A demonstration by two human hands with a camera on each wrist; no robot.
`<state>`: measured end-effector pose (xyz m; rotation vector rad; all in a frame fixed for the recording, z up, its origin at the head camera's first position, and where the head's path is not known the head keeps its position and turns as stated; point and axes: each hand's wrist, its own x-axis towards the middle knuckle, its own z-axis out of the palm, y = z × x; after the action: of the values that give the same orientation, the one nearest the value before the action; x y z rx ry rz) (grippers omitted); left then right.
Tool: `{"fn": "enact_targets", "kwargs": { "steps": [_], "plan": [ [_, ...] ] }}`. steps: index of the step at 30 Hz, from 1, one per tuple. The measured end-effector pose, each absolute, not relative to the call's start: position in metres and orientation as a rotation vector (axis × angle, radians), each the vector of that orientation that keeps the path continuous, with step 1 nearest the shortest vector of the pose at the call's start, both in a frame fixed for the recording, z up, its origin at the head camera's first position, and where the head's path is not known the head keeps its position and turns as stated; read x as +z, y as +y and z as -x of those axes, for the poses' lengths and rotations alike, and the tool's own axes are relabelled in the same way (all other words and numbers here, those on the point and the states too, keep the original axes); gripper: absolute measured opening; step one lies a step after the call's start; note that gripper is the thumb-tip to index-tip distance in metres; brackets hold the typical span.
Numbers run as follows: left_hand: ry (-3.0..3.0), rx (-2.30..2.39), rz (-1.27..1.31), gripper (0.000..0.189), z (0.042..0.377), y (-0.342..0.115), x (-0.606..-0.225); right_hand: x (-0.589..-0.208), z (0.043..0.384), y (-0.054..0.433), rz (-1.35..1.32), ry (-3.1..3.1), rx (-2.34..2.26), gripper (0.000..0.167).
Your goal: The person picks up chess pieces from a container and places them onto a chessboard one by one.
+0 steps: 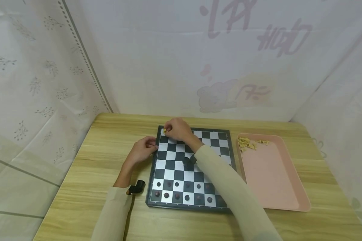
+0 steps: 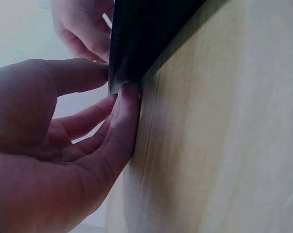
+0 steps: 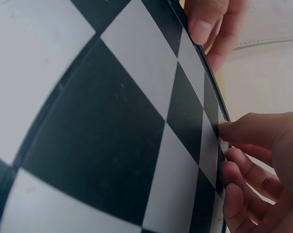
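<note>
A black-and-white chessboard lies on the wooden table, with dark chess pieces in two rows along its near side. At the far left corner square, my right hand pinches a small yellow chess piece between thumb and fingers. The right wrist view shows those fingertips right at the board, covering most of the piece. My left hand holds the board's left edge, its thumb against the upper rim and its fingers low along the side by the tabletop.
A pink tray stands right of the board, with a heap of yellow chess pieces in its far left corner. My right sleeve crosses over the board's right part. A pale printed cloth hangs behind the table.
</note>
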<state>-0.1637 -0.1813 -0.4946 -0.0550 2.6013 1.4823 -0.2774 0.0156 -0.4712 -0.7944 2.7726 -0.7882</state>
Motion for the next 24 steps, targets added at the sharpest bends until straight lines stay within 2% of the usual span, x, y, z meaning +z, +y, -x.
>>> {"fn": "enact_targets", "kwargs": {
  "steps": [9, 24],
  "plan": [
    [2.605, 1.472, 0.061, 0.041, 0.165, -0.179, -0.493, -0.470, 0.280, 0.045, 0.746, 2.726, -0.860, 0.023],
    [2.608, 1.449, 0.074, 0.043, 0.162, -0.180, -0.493, -0.459, 0.284, 0.128, 0.696, 2.728, -0.914, 0.028]
  ]
}}
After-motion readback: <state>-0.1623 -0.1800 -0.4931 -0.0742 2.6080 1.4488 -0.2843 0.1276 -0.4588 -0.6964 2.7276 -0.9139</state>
